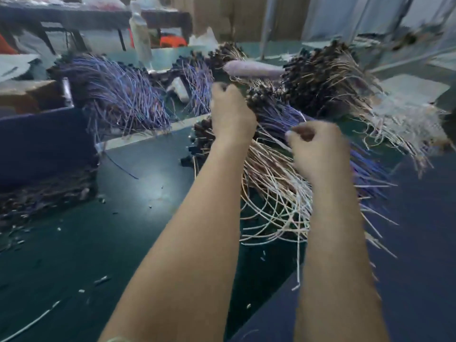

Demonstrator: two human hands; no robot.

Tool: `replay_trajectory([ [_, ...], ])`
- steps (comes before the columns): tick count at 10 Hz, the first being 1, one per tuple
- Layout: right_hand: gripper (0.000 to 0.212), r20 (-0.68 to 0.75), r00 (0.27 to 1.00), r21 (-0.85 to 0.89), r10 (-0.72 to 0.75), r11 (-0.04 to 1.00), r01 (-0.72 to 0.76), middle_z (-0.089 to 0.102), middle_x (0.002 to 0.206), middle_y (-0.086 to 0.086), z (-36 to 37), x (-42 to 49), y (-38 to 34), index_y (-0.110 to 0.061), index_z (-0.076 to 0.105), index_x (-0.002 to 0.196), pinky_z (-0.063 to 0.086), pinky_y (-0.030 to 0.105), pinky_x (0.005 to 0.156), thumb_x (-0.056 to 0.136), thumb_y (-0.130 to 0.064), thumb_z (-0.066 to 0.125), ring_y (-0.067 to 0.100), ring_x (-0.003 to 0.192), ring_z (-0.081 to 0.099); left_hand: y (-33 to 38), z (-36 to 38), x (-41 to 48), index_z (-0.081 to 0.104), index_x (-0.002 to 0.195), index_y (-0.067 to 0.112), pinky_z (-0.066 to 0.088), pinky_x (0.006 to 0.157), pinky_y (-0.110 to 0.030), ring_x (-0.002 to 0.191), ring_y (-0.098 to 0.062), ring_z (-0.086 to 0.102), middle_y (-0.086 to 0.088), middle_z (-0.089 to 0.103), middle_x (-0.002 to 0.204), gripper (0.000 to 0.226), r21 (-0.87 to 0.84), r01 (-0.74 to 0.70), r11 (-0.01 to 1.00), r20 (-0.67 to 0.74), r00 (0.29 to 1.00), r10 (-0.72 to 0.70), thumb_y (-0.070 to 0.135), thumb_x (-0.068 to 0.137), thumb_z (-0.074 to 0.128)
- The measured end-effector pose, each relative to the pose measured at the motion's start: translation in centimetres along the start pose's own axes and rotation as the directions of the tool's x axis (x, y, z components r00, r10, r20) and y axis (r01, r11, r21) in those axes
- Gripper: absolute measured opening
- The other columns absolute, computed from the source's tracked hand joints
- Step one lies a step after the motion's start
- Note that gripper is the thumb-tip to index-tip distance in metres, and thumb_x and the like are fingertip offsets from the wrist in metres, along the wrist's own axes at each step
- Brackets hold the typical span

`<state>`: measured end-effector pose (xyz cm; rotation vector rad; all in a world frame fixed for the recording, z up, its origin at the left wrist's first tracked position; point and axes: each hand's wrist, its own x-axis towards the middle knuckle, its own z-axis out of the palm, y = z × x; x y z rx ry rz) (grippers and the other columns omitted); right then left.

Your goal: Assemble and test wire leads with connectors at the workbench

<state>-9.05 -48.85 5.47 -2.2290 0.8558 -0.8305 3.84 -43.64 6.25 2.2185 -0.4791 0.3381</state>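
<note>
The head view is blurred. My left hand (230,114) is raised over the bench with its fingers curled, beside a bunch of purple leads with dark connectors (274,107). My right hand (318,146) has curled fingers and seems to pinch a thin white wire (299,117) that arcs up from the same bunch. Below both hands lies a loose heap of white and pink leads (274,193). What the left fingers hold is hidden.
A large pile of purple leads (123,95) lies at the back left, a brown-white pile (328,80) at the back right. A dark blue bin (44,144) stands at left. Small wire scraps (101,280) dot the green mat. A pale cylinder (254,69) lies behind.
</note>
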Motion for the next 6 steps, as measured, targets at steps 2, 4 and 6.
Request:
replay_trajectory([
  [2, 0.023, 0.119, 0.988, -0.114, 0.102, 0.99, -0.089, 0.063, 0.114, 0.009, 7.5, 0.6, 2.5, -0.014, 0.066, 0.112, 0.035, 0.024, 0.074, 0.092, -0.02, 0.054, 0.024, 0.101, 0.058, -5.0, 4.0, -1.5, 0.06, 0.119, 0.021, 0.025, 0.102, -0.044, 0.128, -0.033, 0.03, 0.003, 0.035, 0.148, 0.026, 0.256, -0.011, 0.967, 0.11, 0.994, -0.018, 0.024, 0.096, 0.048],
  [4, 0.021, 0.037, 0.995, -0.115, 0.097, 0.989, -0.092, 0.063, 0.113, 0.008, 8.2, 0.5, 2.7, -0.015, 0.066, 0.108, 0.033, 0.023, 0.073, 0.093, -0.02, 0.052, 0.025, 0.1, 0.057, -6.0, 4.2, -1.9, 0.056, 0.126, 0.029, 0.017, 0.107, -0.044, 0.133, -0.028, 0.024, 0.006, 0.031, 0.152, 0.032, 0.123, -0.014, 0.992, 0.081, 0.997, 0.004, 0.027, 0.095, 0.05],
  [6, 0.02, -0.031, 0.998, 0.068, -0.06, 0.996, 0.062, 0.064, 0.113, 0.006, 8.8, -0.7, -0.3, -0.013, 0.065, 0.109, 0.031, 0.013, 0.067, 0.094, -0.016, 0.051, 0.015, 0.088, 0.055, -7.0, 1.0, -2.3, 0.058, 0.123, 0.022, 0.023, 0.11, -0.043, 0.136, -0.029, 0.03, -0.006, 0.028, 0.151, 0.031, -0.083, 0.077, 0.994, 0.015, 0.997, -0.076, 0.025, 0.094, 0.05],
])
